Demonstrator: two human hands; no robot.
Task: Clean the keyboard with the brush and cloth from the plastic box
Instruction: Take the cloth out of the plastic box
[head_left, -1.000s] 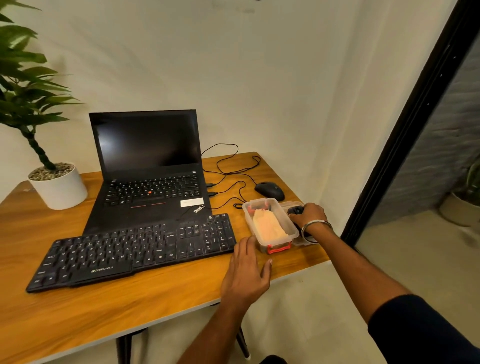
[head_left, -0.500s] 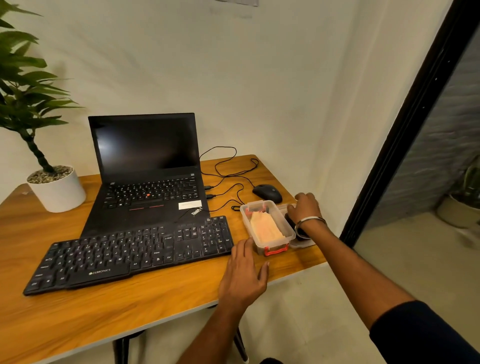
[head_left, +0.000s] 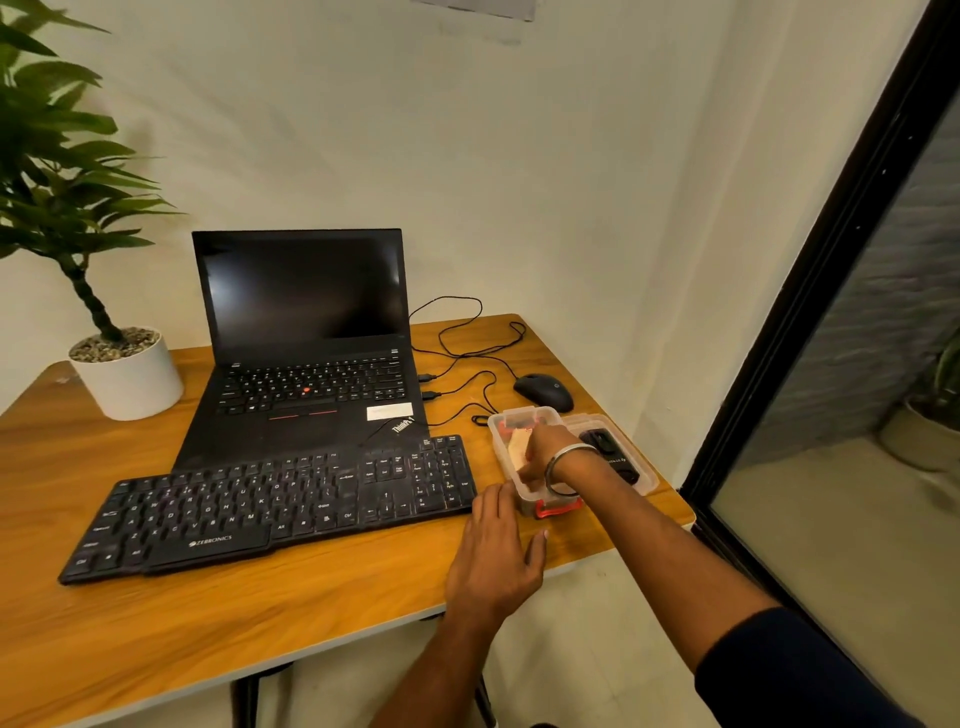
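The black Zebronics keyboard (head_left: 270, 504) lies flat in front of the laptop. To its right stands the clear plastic box (head_left: 501, 422) with a red latch, its lid off. A peach cloth (head_left: 516, 448) lies inside. My right hand (head_left: 545, 449) reaches down into the box, fingers bent onto the cloth; whether they pinch it is hidden. The box lid (head_left: 641, 475) rests beside the box with a black brush-like tool (head_left: 610, 453) on it. My left hand (head_left: 498, 551) lies flat on the table, fingertips at the box's near left corner.
An open black laptop (head_left: 306, 343) sits behind the keyboard. A black mouse (head_left: 544, 392) and loose cables (head_left: 467, 358) lie behind the box. A potted plant (head_left: 124, 374) stands at the far left. The table's right edge (head_left: 675, 506) is close to the lid.
My right hand left the black tool on the lid and moved left into the box onto the cloth. My left hand stayed flat by the box.
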